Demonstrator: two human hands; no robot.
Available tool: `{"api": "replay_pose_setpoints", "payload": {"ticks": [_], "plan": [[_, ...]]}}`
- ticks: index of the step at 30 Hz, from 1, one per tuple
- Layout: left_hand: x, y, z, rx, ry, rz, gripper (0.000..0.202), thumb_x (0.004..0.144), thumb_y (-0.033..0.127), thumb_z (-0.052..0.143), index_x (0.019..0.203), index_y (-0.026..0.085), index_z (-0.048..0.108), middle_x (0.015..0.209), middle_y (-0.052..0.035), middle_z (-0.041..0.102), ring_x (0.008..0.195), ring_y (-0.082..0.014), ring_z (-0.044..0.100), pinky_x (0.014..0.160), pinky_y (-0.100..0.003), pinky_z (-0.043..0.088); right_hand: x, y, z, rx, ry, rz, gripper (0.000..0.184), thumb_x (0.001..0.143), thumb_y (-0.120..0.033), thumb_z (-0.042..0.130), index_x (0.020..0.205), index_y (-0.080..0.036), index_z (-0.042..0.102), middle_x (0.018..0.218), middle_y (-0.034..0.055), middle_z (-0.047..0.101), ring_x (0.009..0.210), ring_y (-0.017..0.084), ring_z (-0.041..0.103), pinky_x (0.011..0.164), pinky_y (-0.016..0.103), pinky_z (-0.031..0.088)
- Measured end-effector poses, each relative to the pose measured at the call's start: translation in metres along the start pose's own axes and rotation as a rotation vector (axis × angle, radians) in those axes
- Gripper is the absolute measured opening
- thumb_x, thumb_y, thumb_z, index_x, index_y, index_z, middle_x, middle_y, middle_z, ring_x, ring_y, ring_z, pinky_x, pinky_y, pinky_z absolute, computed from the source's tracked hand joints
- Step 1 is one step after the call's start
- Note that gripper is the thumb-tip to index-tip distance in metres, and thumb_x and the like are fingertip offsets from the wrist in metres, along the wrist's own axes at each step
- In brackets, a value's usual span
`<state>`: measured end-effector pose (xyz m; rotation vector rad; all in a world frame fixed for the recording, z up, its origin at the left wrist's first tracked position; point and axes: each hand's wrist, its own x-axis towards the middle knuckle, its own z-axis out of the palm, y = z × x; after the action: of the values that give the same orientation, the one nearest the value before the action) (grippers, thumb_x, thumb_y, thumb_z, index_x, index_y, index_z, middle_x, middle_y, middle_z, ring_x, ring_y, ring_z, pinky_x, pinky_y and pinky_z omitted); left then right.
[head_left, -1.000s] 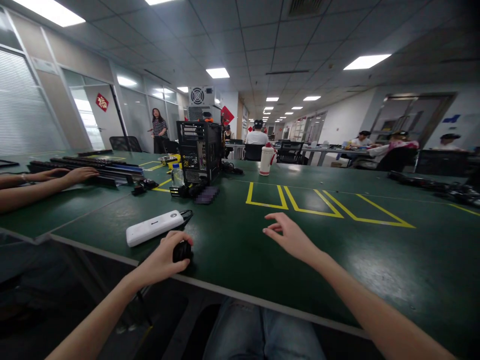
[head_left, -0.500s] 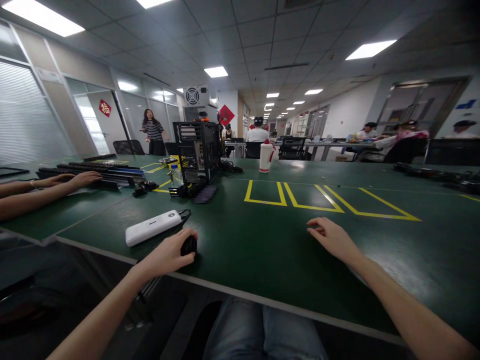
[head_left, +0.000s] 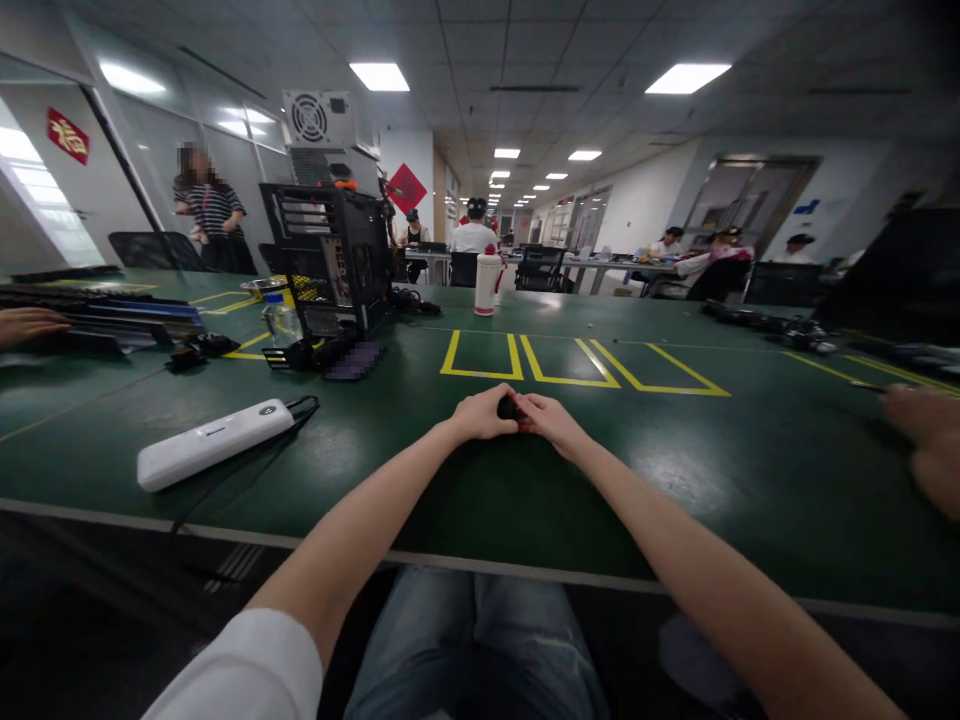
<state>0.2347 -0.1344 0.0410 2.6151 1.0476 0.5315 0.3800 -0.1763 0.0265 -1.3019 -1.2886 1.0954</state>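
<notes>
My left hand (head_left: 484,415) and my right hand (head_left: 549,418) meet in front of me over the green table (head_left: 675,480). Both are closed round a small black object (head_left: 507,407), which shows only as a dark spot between the fingers; I cannot make out what it is. A white power bank (head_left: 211,444) with a black cable lies to the left, apart from my hands. Yellow taped rectangles (head_left: 525,358) mark the table just beyond my hands.
An open black computer case (head_left: 326,265) stands at the back left, with a small bottle (head_left: 280,320) beside it. A white bottle (head_left: 486,282) stands further back. Another person's hand (head_left: 26,325) rests by dark flat parts at the left; another hand (head_left: 926,440) shows at the right edge. People sit and stand behind.
My left hand has carried the small black object from the table's near edge to the middle. My right hand has come in from the right and closed on it too. The view has swung right.
</notes>
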Motion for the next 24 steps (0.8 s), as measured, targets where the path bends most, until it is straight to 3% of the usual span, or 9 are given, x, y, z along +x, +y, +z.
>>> {"api": "replay_pose_setpoints", "payload": {"ticks": [5,13,19,24], "plan": [[-0.003,-0.009,0.005,-0.082,0.040,0.052,0.064,0.061,0.039,0.058,0.116,0.025,0.027,0.108,-0.0049,0.050,0.091,-0.0235,0.053,0.075,-0.035,0.042,0.000,0.001,0.002,0.133,0.027,0.020,0.018,0.067,-0.030,0.061,0.078,-0.017,0.057,0.078,0.0034,0.059,0.066,0.011,0.057,0.066,0.028,0.050],[-0.018,-0.008,-0.003,-0.155,0.046,0.280,0.072,0.057,0.045,0.063,0.114,0.019,0.027,0.113,-0.0096,0.041,0.099,-0.0248,0.048,0.079,-0.037,0.041,-0.022,-0.006,0.001,0.200,-0.040,-0.014,0.025,0.065,-0.028,0.062,0.088,-0.021,0.055,0.075,0.0002,0.061,0.070,0.011,0.059,0.073,0.029,0.048],[-0.036,-0.005,-0.003,-0.122,0.152,0.327,0.066,0.062,0.036,0.062,0.115,0.019,0.026,0.111,-0.0094,0.039,0.098,-0.0239,0.047,0.079,-0.038,0.042,-0.034,-0.009,0.012,0.207,-0.023,-0.040,0.026,0.064,-0.030,0.063,0.087,-0.021,0.055,0.076,-0.0009,0.061,0.076,0.011,0.058,0.076,0.030,0.047],[-0.042,-0.001,-0.004,-0.105,0.171,0.329,0.057,0.065,0.031,0.060,0.112,0.020,0.029,0.109,-0.0079,0.041,0.094,-0.0221,0.049,0.076,-0.037,0.044,-0.030,-0.008,0.015,0.208,-0.008,0.031,0.024,0.063,-0.030,0.063,0.082,-0.016,0.058,0.085,0.0034,0.059,0.080,0.013,0.056,0.077,0.031,0.047]]}}
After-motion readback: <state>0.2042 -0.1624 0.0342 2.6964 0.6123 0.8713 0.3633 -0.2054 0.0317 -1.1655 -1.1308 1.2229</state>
